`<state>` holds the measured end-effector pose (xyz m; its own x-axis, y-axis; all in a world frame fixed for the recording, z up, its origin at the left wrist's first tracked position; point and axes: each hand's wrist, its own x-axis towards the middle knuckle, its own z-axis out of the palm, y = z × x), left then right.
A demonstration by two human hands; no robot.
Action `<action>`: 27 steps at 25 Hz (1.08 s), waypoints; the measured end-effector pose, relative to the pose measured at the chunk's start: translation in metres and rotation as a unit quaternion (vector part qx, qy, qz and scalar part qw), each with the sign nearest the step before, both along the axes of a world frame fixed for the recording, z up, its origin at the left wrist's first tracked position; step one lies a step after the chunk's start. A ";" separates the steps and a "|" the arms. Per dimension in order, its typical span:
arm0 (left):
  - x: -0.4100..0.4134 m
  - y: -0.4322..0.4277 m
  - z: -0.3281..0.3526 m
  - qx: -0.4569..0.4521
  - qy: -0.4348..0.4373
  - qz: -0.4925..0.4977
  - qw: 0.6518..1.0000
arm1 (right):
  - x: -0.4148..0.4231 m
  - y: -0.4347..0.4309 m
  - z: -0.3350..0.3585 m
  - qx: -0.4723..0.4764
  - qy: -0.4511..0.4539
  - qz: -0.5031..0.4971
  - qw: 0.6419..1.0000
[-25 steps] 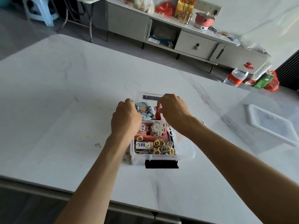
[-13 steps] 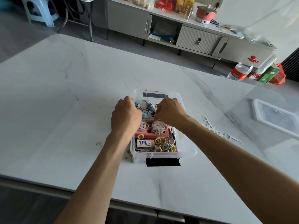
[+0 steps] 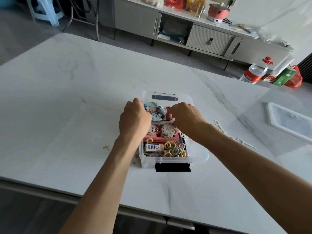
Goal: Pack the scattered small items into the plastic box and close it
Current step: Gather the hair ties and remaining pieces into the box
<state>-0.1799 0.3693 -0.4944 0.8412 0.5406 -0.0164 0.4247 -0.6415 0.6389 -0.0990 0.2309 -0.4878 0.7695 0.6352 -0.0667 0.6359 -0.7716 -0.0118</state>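
A clear plastic box (image 3: 186,97) stands open on the white marble table (image 3: 67,115). Inside lie a round picture badge (image 3: 155,110), a floral fabric round (image 3: 167,131) on a pink tray, a small eraser pack (image 3: 152,147) and several coloured hair ties (image 3: 174,150). My left hand (image 3: 135,119) is curled over the box's left side beside the badge; its fingertips are hidden. My right hand (image 3: 185,115) reaches in from the right, its fingers pinched on thin white plastic picks above the tray. The box's lid (image 3: 290,122) lies apart at the far right.
More white picks (image 3: 236,137) lie scattered on the table right of the box. A black latch (image 3: 173,167) hangs at the box's near end. Small crumbs (image 3: 106,147) sit to its left. Beyond the table are a low cabinet (image 3: 209,39) and a water bottle (image 3: 253,75).
Both hands stay over the box and have hardly moved. My right hand has sunk a little lower into it, and the view has tilted slightly.
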 end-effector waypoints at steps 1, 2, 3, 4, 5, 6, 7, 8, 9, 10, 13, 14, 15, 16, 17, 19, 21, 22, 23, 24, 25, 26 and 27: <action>0.000 0.000 0.000 0.000 0.000 0.001 1.000 | -0.001 0.001 -0.001 -0.014 -0.013 0.011 1.000; 0.000 0.000 -0.001 0.000 0.001 0.002 1.000 | -0.001 0.001 -0.001 -0.027 -0.024 0.022 0.999; 0.000 0.000 -0.001 0.001 0.001 0.003 1.000 | -0.001 0.002 0.000 -0.036 -0.032 0.030 0.998; 0.000 0.000 -0.001 0.002 0.001 0.003 1.000 | -0.001 0.002 0.001 -0.042 -0.037 0.037 0.998; 0.001 0.000 0.000 0.002 0.002 0.004 1.000 | -0.001 0.001 0.003 -0.046 -0.043 0.043 0.997; 0.001 0.000 0.000 0.002 0.002 0.004 1.000 | -0.002 0.000 0.004 -0.054 -0.052 0.053 0.996; 0.000 0.000 0.000 0.003 0.002 0.004 1.000 | -0.003 0.000 0.006 -0.065 -0.066 0.066 0.994; 0.000 0.000 0.000 0.002 0.002 0.004 1.000 | -0.005 -0.001 0.008 -0.078 -0.077 0.076 0.991; 0.000 0.000 0.000 0.002 0.002 0.003 1.000 | -0.008 -0.002 0.011 -0.090 -0.085 0.085 0.989; 0.000 0.000 -0.001 0.001 0.001 0.003 1.000 | -0.011 -0.003 0.015 -0.097 -0.088 0.091 0.987; 0.000 0.000 0.000 -0.004 -0.003 0.003 1.000 | -0.018 -0.006 0.030 -0.111 -0.096 0.098 0.984; 0.000 0.000 -0.001 -0.006 -0.004 0.004 1.000 | -0.021 -0.007 0.035 -0.111 -0.095 0.088 0.985; 0.001 0.000 -0.001 -0.009 -0.005 0.005 1.000 | -0.023 -0.008 0.039 -0.108 -0.091 0.064 0.988; 0.001 0.000 -0.002 -0.010 -0.005 0.006 1.000 | -0.023 -0.008 0.042 -0.094 -0.081 0.024 0.992; 0.001 -0.001 -0.002 -0.008 -0.004 0.006 1.000 | -0.019 -0.009 0.045 -0.066 -0.067 -0.026 0.995; 0.002 -0.002 -0.002 -0.001 -0.002 0.002 1.000 | -0.009 -0.007 0.048 0.020 -0.027 -0.116 0.993; 0.001 -0.002 -0.002 -0.002 -0.009 0.000 1.000 | -0.002 -0.005 0.047 0.082 0.008 -0.156 0.984; 0.001 -0.001 -0.002 -0.007 -0.012 0.001 1.000 | 0.003 -0.005 0.044 0.090 0.021 -0.161 0.983; 0.001 -0.001 -0.002 -0.010 -0.013 0.003 1.000 | 0.007 -0.006 0.041 0.090 0.029 -0.161 0.982; 0.001 -0.001 -0.002 -0.010 -0.010 0.004 1.000 | 0.012 -0.008 0.038 0.092 0.033 -0.159 0.982; 0.002 -0.001 -0.002 -0.007 -0.008 0.004 1.000 | 0.017 -0.012 0.037 0.106 0.030 -0.156 0.982; 0.002 -0.002 -0.001 -0.004 -0.006 0.003 1.000 | 0.021 -0.021 0.037 0.135 0.011 -0.156 0.979; 0.002 -0.003 -0.001 -0.002 -0.007 0.003 1.000 | 0.023 -0.033 0.038 0.176 -0.018 -0.162 0.971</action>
<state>-0.1777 0.3665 -0.4957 0.8381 0.5455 -0.0059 0.4189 -0.6365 0.6476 -0.0759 0.1981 -0.4499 0.9306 0.3380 0.1405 0.3652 -0.8835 -0.2935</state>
